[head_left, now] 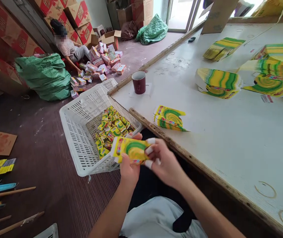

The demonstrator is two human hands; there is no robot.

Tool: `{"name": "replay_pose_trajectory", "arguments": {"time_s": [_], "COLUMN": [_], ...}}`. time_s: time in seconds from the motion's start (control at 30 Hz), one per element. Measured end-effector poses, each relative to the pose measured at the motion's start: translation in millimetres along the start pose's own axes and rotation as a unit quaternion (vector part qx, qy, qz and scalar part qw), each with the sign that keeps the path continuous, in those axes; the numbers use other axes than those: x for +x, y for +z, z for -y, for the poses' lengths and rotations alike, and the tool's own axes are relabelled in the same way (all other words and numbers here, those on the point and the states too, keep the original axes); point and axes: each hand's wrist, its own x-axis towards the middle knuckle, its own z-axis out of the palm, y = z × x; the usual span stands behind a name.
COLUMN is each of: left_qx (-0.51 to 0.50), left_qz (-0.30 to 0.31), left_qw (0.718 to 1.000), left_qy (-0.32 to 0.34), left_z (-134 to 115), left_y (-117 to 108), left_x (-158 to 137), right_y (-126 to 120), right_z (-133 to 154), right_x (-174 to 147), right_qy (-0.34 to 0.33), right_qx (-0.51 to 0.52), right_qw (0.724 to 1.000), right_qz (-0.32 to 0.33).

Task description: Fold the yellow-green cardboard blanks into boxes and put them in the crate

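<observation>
Two bare hands are working a yellow carton [132, 149] above the near edge of a white basket [78, 147], just beside the long white table [233, 145]. The left hand [128, 167] is clamping the carton's body, its thumb pressing the printed face and its other fingers supporting the far side. The right hand [165, 162] is gripping the carton's right end, thumb and fingers closing on it from either side (white coverings are wrapping several of those fingertips, slightly blurred here). Inside the basket, many small yellow packs [114, 127] are lying in a loose heap. On the table, a fanned stack of flat cartons [169, 117] is resting near the wooden edging [193, 158], while a dark red mug [138, 84] is standing upright beyond it and more yellow-green stacks [219, 82] are sitting farther right. In the background, a seated person [68, 49] is reaching toward scattered boxes [104, 61], beside a bulging green sack [45, 77].
</observation>
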Motion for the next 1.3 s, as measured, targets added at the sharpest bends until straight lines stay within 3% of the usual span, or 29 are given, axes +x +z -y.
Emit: {"name": "replay_pose_trajectory", "arguments": {"time_s": [0.07,0.17,0.3,0.5,0.7,0.83,0.93,1.03,1.1,1.17,1.3], "left_qx": [-0.099,-0.219,-0.199,-0.181,-0.215,-0.214,-0.209,-0.166,-0.112,-0.069,0.007], "left_qz": [-0.053,-0.108,-0.122,-0.114,-0.153,-0.148,-0.122,-0.114,-0.071,0.021,0.25], "left_qw": [0.993,0.967,0.967,0.973,0.962,0.963,0.967,0.977,0.989,0.995,0.964], "left_qy": [-0.024,-0.07,-0.105,-0.088,-0.073,-0.076,-0.077,-0.063,-0.065,-0.065,-0.091], "left_z": [-7,-10,-4,2,2,-2,-5,-5,-6,-11,-28], "left_y": [3,2,3,7,6,5,-1,-14,-28,-45,-70], "left_x": [3,5,0,-11,-12,-12,-9,-3,3,8,15], "right_y": [20,32,23,5,11,11,3,-11,-21,-32,-42], "right_z": [-2,-8,-16,-10,-6,-17,-20,-16,-12,-7,5], "right_x": [-12,-18,-10,-3,-6,-6,-5,-4,-4,-4,-4], "right_qy": [0.009,0.013,0.042,0.047,0.056,0.058,0.0,-0.062,-0.089,-0.118,-0.188], "right_qx": [0.048,0.046,0.032,0.183,0.206,0.161,0.015,-0.133,-0.187,-0.246,-0.388], "right_qw": [0.997,0.996,0.997,0.981,0.976,0.985,1.0,0.989,0.978,0.961,0.896], "right_qz": [0.052,0.079,0.049,0.047,0.041,0.001,-0.021,0.014,0.033,0.043,0.103]}}
